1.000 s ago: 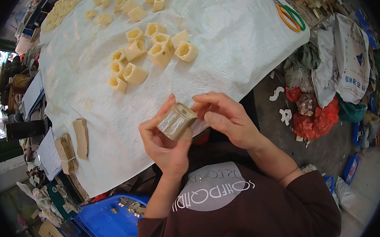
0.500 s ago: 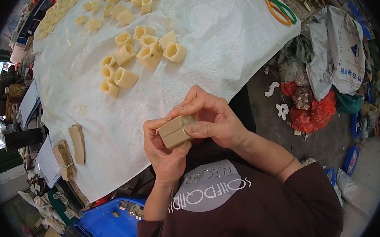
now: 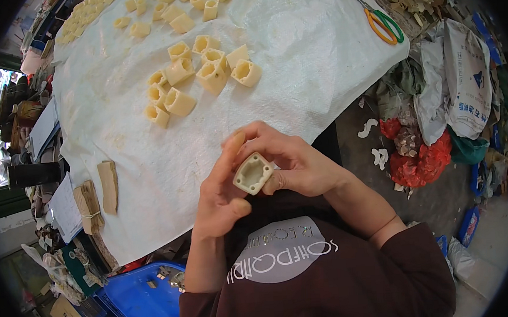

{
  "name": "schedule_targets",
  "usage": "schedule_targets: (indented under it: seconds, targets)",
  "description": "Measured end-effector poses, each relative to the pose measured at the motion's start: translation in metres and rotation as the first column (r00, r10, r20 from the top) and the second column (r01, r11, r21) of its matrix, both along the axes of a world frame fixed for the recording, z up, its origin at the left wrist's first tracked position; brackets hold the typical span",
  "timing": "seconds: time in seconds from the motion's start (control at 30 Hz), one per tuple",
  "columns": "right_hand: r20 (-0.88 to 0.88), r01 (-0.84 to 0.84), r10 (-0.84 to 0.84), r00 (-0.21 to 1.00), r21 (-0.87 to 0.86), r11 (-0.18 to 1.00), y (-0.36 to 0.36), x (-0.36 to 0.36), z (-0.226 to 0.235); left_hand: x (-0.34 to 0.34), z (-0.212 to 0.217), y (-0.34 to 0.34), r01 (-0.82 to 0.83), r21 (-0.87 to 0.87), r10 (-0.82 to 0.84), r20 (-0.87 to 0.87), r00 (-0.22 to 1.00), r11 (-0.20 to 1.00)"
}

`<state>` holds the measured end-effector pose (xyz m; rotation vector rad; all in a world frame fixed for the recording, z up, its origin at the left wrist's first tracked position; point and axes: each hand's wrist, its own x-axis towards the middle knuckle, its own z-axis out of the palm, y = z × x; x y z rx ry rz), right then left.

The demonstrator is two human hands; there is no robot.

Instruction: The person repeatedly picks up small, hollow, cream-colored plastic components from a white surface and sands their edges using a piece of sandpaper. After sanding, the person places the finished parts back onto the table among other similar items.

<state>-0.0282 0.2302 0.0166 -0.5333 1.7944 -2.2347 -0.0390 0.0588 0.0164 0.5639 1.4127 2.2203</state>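
Observation:
Close in front of my chest, a small beige hollow block (image 3: 253, 174) shows its open end, with small round holes at the corners. My right hand (image 3: 301, 164) grips it, thumb on its right side and fingers curled over the top. Around the block's left side is my left hand (image 3: 217, 199). Its thumb stands away from the block and its fingers stretch upward; whether it touches the block I cannot tell. Beyond my hands, several pale-yellow hollow blocks (image 3: 180, 102) lie in a loose group on a white sheet (image 3: 143, 172).
More yellow pieces (image 3: 183, 23) spread toward the far edge. Scissors (image 3: 383, 24) with orange and green handles lie at the far right. Brown flat strips (image 3: 108, 187) rest at left. Below them is a blue tray (image 3: 143, 304). Red bags (image 3: 422, 164) stand on the floor at right.
The block has been turned, so its hollow end now faces up instead of its grooved side. My left thumb has come off it and the left fingers have opened. The view has shifted slightly.

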Motion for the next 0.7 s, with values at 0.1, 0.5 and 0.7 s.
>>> schedule_targets:
  seconds: [0.1,0.5,0.7]
  targets:
    - [-0.139,0.055,-0.051,0.989,0.025,0.998,-0.004,-0.002,-0.007,-0.001,0.004,0.0,-0.047,-0.097,0.027,-0.196,0.98,0.994]
    - [0.096,0.282,-0.271,0.958,-0.121,0.952,-0.027,0.014,0.004,0.001,-0.003,0.017,-0.143,-0.035,0.13,-0.247,0.96,0.989]
    - [0.196,0.089,-0.02,0.98,-0.352,0.932,-0.016,0.01,-0.008,0.005,-0.006,0.016,-0.15,0.159,0.148,0.024,0.989,0.976]
